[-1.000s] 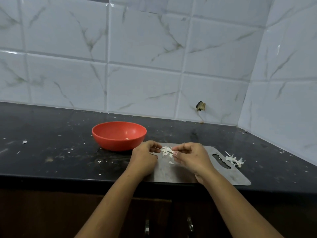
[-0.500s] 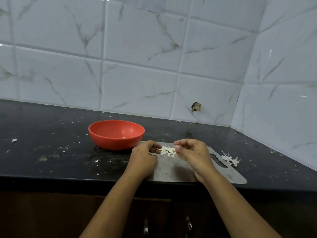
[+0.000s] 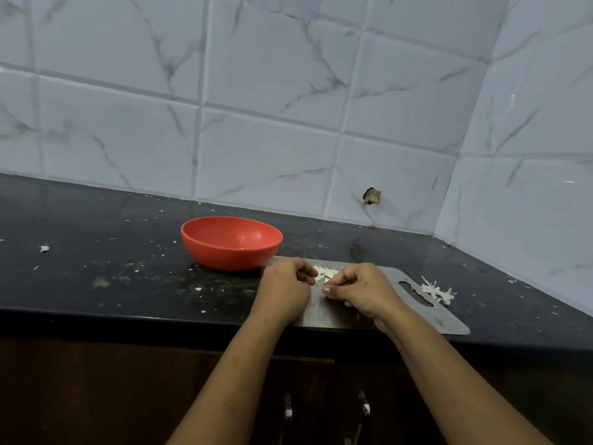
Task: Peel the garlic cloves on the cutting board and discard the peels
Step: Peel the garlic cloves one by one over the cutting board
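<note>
Two hands (image 3: 284,284) (image 3: 364,289), two peel piles (image 3: 327,271) (image 3: 438,292), one bowl (image 3: 231,244), one cutting board (image 3: 449,321).

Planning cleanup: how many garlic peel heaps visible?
2 heaps: one on the cutting board between left hand and right hand, one beside its handle end. More may be hidden.

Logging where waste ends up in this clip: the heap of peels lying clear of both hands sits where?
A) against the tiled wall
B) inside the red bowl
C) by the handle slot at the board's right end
C: the heap of peels lies beside the handle slot at the right end of the cutting board, well away from the red bowl.
</note>
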Tool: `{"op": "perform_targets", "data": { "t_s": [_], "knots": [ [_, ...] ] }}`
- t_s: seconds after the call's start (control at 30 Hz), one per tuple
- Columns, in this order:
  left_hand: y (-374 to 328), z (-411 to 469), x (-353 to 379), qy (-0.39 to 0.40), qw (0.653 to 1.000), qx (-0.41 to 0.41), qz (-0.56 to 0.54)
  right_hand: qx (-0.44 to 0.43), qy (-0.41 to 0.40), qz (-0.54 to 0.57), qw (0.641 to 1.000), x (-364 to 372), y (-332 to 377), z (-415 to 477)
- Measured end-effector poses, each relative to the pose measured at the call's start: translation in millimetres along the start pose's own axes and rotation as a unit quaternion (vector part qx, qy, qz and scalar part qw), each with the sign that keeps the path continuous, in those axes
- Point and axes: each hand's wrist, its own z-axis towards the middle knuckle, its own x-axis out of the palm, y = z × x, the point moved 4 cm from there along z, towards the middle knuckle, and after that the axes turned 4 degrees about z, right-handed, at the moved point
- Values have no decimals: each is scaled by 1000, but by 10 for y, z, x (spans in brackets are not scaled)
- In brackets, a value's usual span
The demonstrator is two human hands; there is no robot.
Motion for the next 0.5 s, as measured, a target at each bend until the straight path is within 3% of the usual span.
{"op": "perform_targets", "data": {
  "t_s": [0.5],
  "knots": [
    [17,20,14,9,1000,-10,2,36,55,-32,997,-17,29,31]
  ]
}}
